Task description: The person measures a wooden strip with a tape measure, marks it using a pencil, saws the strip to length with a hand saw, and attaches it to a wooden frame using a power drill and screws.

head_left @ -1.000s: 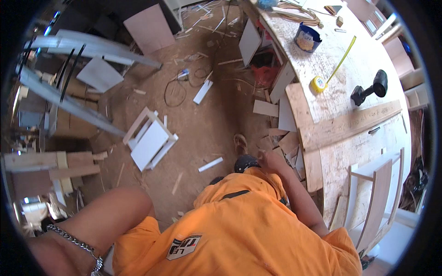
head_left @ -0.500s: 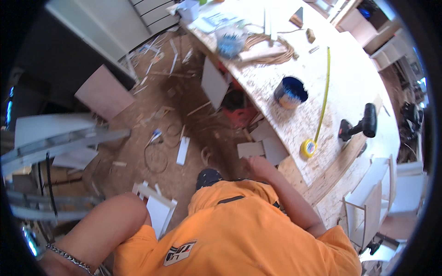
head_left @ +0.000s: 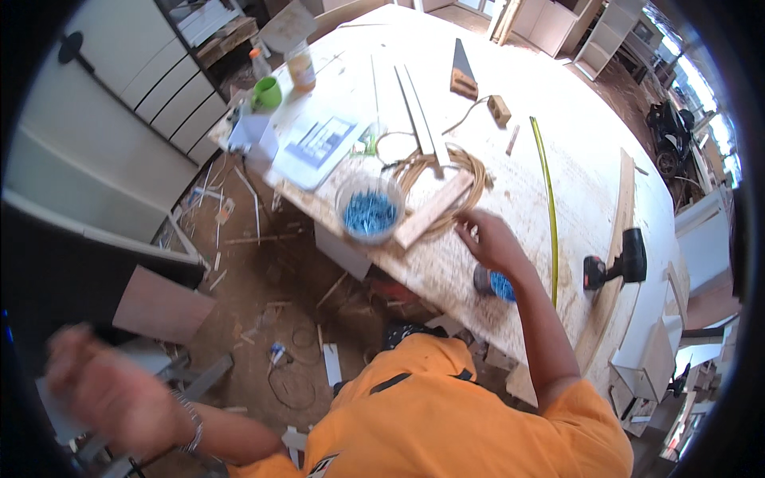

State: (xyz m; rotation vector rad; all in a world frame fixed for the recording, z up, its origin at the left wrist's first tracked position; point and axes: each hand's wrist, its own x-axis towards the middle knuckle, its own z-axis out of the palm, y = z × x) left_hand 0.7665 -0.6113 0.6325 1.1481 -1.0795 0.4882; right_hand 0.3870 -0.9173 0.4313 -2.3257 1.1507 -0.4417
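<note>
Reaches over the bench point(head_left: 590, 191) with the right hand point(head_left: 490, 239), loosely curled and seemingly empty, just beside a coiled tan cable point(head_left: 480, 180). Has a pale wooden strip point(head_left: 434, 209) close by, laid across that cable near a round tub point(head_left: 339, 209) of blue pieces point(head_left: 370, 213). Extends the left hand point(head_left: 119, 390) away from the bench, too blurred to tell whether gripping anything.

board point(head_left: 434, 209): matt wood | tub point(head_left: 370, 238): clear plastic | shirt point(head_left: 462, 422): matt cloth | bracelet point(head_left: 192, 420): glossy metal

Gap between coil point(head_left: 479, 179) and tape point(head_left: 548, 199)
</note>
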